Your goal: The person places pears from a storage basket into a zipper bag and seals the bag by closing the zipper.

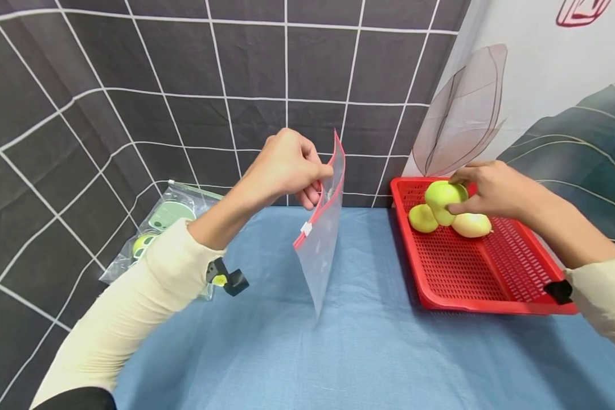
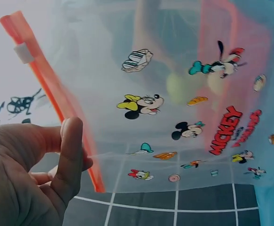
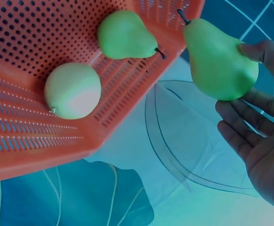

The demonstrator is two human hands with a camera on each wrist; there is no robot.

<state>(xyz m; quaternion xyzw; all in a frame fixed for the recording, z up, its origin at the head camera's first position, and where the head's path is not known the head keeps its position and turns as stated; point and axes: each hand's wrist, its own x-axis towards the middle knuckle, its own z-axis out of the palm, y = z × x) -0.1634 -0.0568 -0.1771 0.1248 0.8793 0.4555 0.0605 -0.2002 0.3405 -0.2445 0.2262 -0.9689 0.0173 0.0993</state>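
Note:
My left hand (image 1: 293,165) pinches the pink-red zip edge of a translucent zip bag (image 1: 319,256), which hangs upright over the middle of the table. A white slider (image 1: 306,229) sits at the near end of the zip, and the top gapes slightly. Cartoon prints cover the bag's side (image 2: 141,106) in the left wrist view. On the right, my right hand (image 1: 494,185) grips a green pear (image 3: 219,61) between thumb and fingers, raised over the red basket (image 1: 492,306). Inside the basket lie another green pear (image 3: 125,36) and a round pale yellow fruit (image 3: 73,92).
Another clear bag (image 1: 148,228) with green prints and something yellow-green lies at the left, partly behind my left forearm. A blue cloth (image 1: 287,364) covers the table. Dark grid-patterned fabric (image 1: 251,62) stands at the back and left, with a white leaf-patterned curtain (image 1: 523,68) at the right.

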